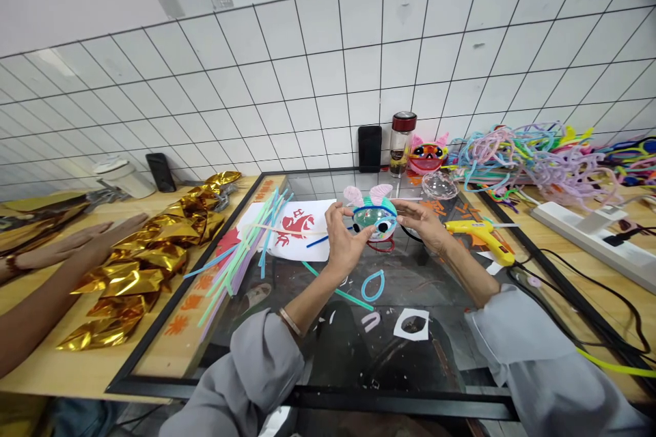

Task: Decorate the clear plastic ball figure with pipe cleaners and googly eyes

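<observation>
Between my two hands is a pipe-cleaner animal head (372, 217), with pink ears, a green top, a clear domed front and black-and-white eyes. My left hand (346, 235) grips its left side, thumb reaching across the front. My right hand (423, 224) pinches its right edge near the blue trim. A dark blue pipe cleaner (318, 241) sticks out at the left. On the glass below lie a light-blue pipe-cleaner loop (373, 285), a green pipe cleaner (353, 298) and a square of white paper with a hole (423, 332).
A yellow glue gun (482, 235) lies by my right forearm, its cable near the power strip (599, 239). Pipe-cleaner bundles (543, 157) and a finished pink head (428, 153) stand at the back. A co-worker's hands (102, 239) rest left, beside folded gold foil (138, 273).
</observation>
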Motion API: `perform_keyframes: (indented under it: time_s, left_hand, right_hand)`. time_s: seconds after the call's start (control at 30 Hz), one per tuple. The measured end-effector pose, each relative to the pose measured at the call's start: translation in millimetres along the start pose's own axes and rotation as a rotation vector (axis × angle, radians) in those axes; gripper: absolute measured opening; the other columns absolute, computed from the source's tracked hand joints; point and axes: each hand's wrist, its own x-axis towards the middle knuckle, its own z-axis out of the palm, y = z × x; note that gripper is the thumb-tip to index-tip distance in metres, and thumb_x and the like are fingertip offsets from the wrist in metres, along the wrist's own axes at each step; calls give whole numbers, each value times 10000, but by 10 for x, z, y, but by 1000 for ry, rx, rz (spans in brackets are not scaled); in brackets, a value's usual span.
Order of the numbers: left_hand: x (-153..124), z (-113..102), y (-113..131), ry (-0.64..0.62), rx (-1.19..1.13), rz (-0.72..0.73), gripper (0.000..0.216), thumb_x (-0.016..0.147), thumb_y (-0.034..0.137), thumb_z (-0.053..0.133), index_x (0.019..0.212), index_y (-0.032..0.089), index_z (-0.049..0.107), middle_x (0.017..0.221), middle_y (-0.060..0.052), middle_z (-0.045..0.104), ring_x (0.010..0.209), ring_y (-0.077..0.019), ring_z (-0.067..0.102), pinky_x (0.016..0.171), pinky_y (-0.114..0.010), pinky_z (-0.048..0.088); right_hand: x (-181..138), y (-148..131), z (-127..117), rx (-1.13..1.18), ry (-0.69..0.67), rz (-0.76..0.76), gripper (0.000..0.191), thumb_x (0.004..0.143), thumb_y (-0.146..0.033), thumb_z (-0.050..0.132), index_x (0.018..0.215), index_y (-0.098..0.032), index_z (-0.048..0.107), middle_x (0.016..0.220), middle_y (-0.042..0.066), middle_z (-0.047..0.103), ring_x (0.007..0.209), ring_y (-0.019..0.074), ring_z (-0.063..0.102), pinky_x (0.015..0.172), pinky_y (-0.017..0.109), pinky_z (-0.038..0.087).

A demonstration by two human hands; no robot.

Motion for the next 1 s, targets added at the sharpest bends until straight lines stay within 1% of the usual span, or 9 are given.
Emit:
perform_keyframes:
  time_s: [0.07, 0.1, 0.2, 0.27, 0.47, 0.63, 0.87, 1.0]
  left_hand:
    - [7, 20, -39, -41, -56, -89, 460, 663, 208, 830, 924, 209, 451, 1413, -153, 483, 1375, -293, 445, 1110, -481, 368]
    - [11, 29, -57, -74, -92, -129, 447, 678, 202, 818, 912, 211, 438, 1435, -164, 489, 1381, -289, 454, 1114, -483, 366]
    - [20, 44, -92, -176, -188, -201, 406, 708, 202, 791, 891, 216, 429, 1406, -174, 559, 1323, -271, 537, 1092, -481, 400]
    - [23, 38, -98, -210, -214, -215, 389, 707, 209, 790, 884, 214, 443, 1388, -176, 585, 1286, -265, 573, 1075, -479, 423]
    - [19, -22, -24, -219, -201, -220, 388, 666, 254, 792, 851, 223, 452, 1368, -172, 602, 1304, -275, 560, 1106, -461, 397]
    - [14, -54, 38, -223, -152, -208, 389, 665, 280, 767, 841, 239, 422, 1329, -137, 626, 1272, -266, 577, 1077, -430, 417]
    - [2, -57, 19, -204, -124, -192, 388, 662, 312, 760, 830, 244, 417, 1256, -117, 659, 1268, -263, 570, 1069, -418, 411]
    - [1, -56, -8, -216, -147, -193, 388, 659, 327, 758, 826, 240, 418, 1284, -128, 648, 1257, -262, 578, 1061, -414, 422]
  right_hand:
    - [4, -3, -1, -1, -5, 1, 476, 594, -420, 868, 1028, -265, 746, 1099, 52, 756, 1067, 235, 664, 1012, 411, 467]
    - [5, -3, -2, -1, -4, 2, 477, 594, -421, 868, 1027, -263, 746, 1099, 53, 756, 1064, 234, 664, 1009, 411, 469]
    - [4, 0, -10, 0, -4, 1, 487, 594, -424, 871, 1034, -262, 743, 1099, 55, 756, 1056, 235, 665, 997, 411, 477]
    - [-4, 8, -19, 5, -12, 0, 493, 596, -419, 874, 1044, -263, 740, 1107, 55, 755, 1059, 237, 666, 999, 414, 479]
    - [-30, 59, -51, 22, -34, -19, 496, 611, -406, 878, 1066, -268, 738, 1159, 59, 743, 1122, 257, 652, 1036, 440, 462]
    - [-33, 94, -49, 41, -22, -14, 490, 613, -411, 880, 1062, -270, 743, 1155, 60, 745, 1118, 262, 655, 1041, 449, 464]
    - [-44, 87, -18, 89, -3, -23, 477, 587, -365, 895, 1032, -263, 755, 1135, 49, 752, 1097, 251, 667, 1024, 432, 480]
    - [-39, 106, -13, 101, 3, -24, 483, 571, -359, 898, 1021, -253, 758, 1094, 52, 763, 1064, 252, 677, 998, 438, 492]
